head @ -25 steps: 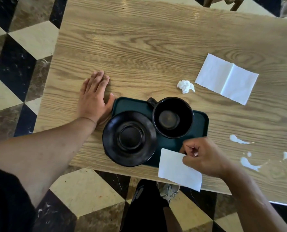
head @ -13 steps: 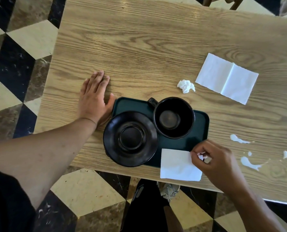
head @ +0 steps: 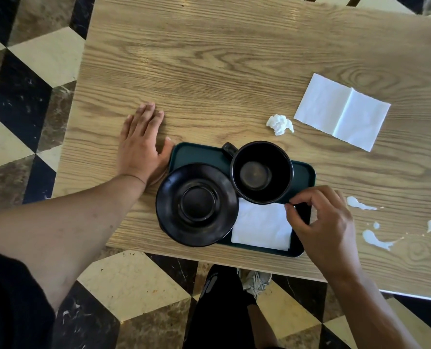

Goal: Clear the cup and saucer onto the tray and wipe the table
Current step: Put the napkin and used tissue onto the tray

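Observation:
A black cup (head: 261,172) and a black saucer (head: 196,204) sit side by side on a dark green tray (head: 196,153) near the table's front edge. A folded white napkin (head: 261,226) lies flat on the tray in front of the cup. My right hand (head: 322,222) hovers over the tray's right end, thumb and forefinger pinching the napkin's far right corner. My left hand (head: 140,146) rests flat on the wooden table (head: 209,71), its thumb against the tray's left edge. White spilled drops (head: 374,239) lie on the table right of the tray.
A crumpled white tissue (head: 279,124) lies just behind the cup. An unfolded white napkin (head: 341,110) lies at the right rear. The table's front edge runs close to the tray, above a checkered floor (head: 33,71). My leg and shoe (head: 256,282) show below.
My right hand has carried the folded napkin from beyond the table's front edge up onto the tray and laid it flat there. My left hand has stayed put.

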Demonstrator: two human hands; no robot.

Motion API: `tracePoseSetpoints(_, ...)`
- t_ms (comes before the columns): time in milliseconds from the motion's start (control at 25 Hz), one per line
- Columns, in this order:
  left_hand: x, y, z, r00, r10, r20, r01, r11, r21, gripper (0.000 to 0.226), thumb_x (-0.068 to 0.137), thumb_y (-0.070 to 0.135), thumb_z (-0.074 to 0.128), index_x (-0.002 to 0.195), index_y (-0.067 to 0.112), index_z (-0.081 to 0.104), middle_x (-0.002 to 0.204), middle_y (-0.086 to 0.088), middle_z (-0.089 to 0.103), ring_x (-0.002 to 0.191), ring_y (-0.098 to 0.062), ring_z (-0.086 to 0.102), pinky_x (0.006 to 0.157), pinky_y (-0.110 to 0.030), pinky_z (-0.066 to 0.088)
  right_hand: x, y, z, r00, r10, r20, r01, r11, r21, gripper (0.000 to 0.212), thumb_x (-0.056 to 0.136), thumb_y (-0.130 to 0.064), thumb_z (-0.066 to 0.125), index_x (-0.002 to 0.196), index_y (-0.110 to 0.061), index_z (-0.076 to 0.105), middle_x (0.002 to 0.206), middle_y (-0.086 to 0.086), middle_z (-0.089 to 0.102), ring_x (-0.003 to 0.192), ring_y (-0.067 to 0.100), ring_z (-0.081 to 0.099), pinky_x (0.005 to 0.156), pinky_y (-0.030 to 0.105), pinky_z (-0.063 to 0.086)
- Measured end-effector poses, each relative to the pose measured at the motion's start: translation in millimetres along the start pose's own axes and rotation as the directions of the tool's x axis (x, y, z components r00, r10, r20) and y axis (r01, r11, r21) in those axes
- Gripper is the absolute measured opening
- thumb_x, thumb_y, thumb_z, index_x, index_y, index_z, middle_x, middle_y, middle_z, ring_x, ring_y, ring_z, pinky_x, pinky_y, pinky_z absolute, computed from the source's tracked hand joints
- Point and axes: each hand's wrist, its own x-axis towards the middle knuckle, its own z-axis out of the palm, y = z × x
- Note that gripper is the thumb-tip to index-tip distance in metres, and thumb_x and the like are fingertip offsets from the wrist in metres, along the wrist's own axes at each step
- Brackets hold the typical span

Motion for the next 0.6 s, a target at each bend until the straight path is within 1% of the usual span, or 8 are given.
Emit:
tracePoseSetpoints(80,0,0,0,1.0,-0.003,0.008,0.003,1.0,0.0,0.063,0.095,0.04,0.042,0.149,0.008,0.046,0.163,-0.012,0.035,0.154,-0.027,0.026,0.127,-0.045,0.016,-9,-2,1,1.0,-0.012,0.004,0.012,1.0,-0.026,0.014,0.08,-0.001,0.08,0.089,-0.01,0.074,0.093,-0.001,0.064,0.087,0.022,0.057,0.074,0.03,0.048)
tracePoseSetpoints(160,0,0,0,1.0,-0.007,0.011,0.007,1.0,-0.003,0.063,0.095,0.04,0.042,0.149,0.009,0.046,0.163,-0.012,0.035,0.154,-0.026,0.025,0.127,-0.044,0.015,-21,-5,7,0.996,-0.047,0.08,0.051,0.998,-0.041,0.018,0.081,-0.004,0.081,0.098,-0.01,0.076,0.097,0.0,0.062,0.089,0.021,0.058,0.074,0.033,0.051)
tracePoseSetpoints(240,0,0,0,1.0,-0.007,0.009,0.007,1.0,-0.006,0.063,0.095,0.04,0.042,0.149,0.009,0.046,0.163,-0.012,0.035,0.154,-0.027,0.025,0.127,-0.045,0.015,-32,-7,15,0.987,-0.043,0.152,0.053,0.997,-0.062,0.026,0.083,-0.011,0.082,0.108,-0.014,0.077,0.102,-0.001,0.059,0.091,0.02,0.057,0.076,0.031,0.052)
tracePoseSetpoints(320,0,0,0,1.0,-0.007,0.007,0.007,1.0,-0.009,0.063,0.095,0.04,0.042,0.149,0.008,0.046,0.163,-0.012,0.035,0.154,-0.027,0.026,0.127,-0.045,0.015,-38,-6,20,0.983,-0.003,0.185,0.016,0.998,-0.069,0.032,0.084,-0.017,0.082,0.115,-0.019,0.077,0.105,-0.004,0.055,0.09,0.017,0.055,0.076,0.024,0.048)
tracePoseSetpoints(400,0,0,0,1.0,-0.007,0.005,0.007,1.0,-0.008,0.063,0.094,0.039,0.042,0.149,0.008,0.046,0.163,-0.012,0.035,0.154,-0.027,0.026,0.127,-0.045,0.016,-40,-5,21,0.98,0.038,0.195,-0.028,0.998,-0.056,0.033,0.084,-0.019,0.082,0.117,-0.021,0.076,0.105,-0.005,0.054,0.09,0.015,0.054,0.079,0.019,0.044)
tracePoseSetpoints(440,0,0,0,1.0,-0.006,0.003,0.006,1.0,-0.007,0.063,0.094,0.04,0.042,0.149,0.008,0.046,0.163,-0.012,0.035,0.153,-0.027,0.027,0.127,-0.045,0.016,-40,-4,21,0.979,0.053,0.198,-0.043,0.998,-0.052,0.033,0.084,-0.02,0.082,0.116,-0.021,0.076,0.105,-0.006,0.053,0.089,0.013,0.055,0.079,0.018,0.044)
tracePoseSetpoints(600,0,1,-1,1.0,-0.007,0.004,0.007,1.0,-0.01,0.063,0.094,0.039,0.042,0.149,0.008,0.046,0.163,-0.012,0.035,0.154,-0.027,0.026,0.127,-0.045,0.015,-42,-5,17,0.971,0.086,0.222,-0.082,0.996,-0.028,0.03,0.085,-0.019,0.081,0.115,-0.022,0.074,0.108,-0.008,0.053,0.091,0.01,0.059,0.079,0.019,0.05)
